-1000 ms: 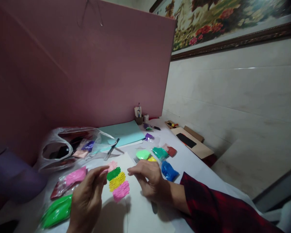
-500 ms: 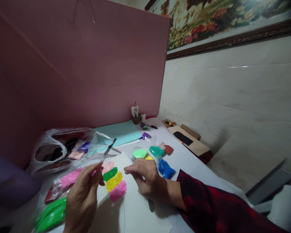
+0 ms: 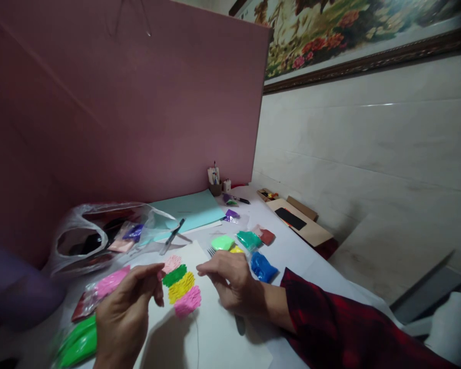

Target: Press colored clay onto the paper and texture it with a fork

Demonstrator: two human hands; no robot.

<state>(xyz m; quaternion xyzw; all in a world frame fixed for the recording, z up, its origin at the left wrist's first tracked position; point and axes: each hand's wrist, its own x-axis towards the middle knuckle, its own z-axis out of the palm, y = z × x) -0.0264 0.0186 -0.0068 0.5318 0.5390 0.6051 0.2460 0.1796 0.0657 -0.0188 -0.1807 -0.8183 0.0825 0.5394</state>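
My left hand [image 3: 128,307] is pinched at the left of the clay stripes, with a small bit of pink clay partly visible at its fingertips. My right hand [image 3: 230,282] is curled at the other side of the stripes, thumb and forefinger close together. A fork [image 3: 211,251] runs through under that hand, its tines showing beyond the knuckles and its handle end below the palm; the grip itself is hidden. Between the hands, textured clay in pale pink [image 3: 172,264], green [image 3: 175,276], yellow [image 3: 182,288] and bright pink [image 3: 188,301] lies on white paper [image 3: 215,343].
Clay packs in light green [image 3: 223,242], teal [image 3: 248,239] and blue [image 3: 263,267] lie to the right; a green pack [image 3: 79,342] and pink pack [image 3: 113,281] to the left. A cutter-like tool [image 3: 172,237] lies by the plastic bag [image 3: 77,218]. Blue-green sheets [image 3: 195,210] lie behind.
My left hand has moved slightly left and down, and less of the pink clay shows at its fingertips. My right hand stays nearly still.
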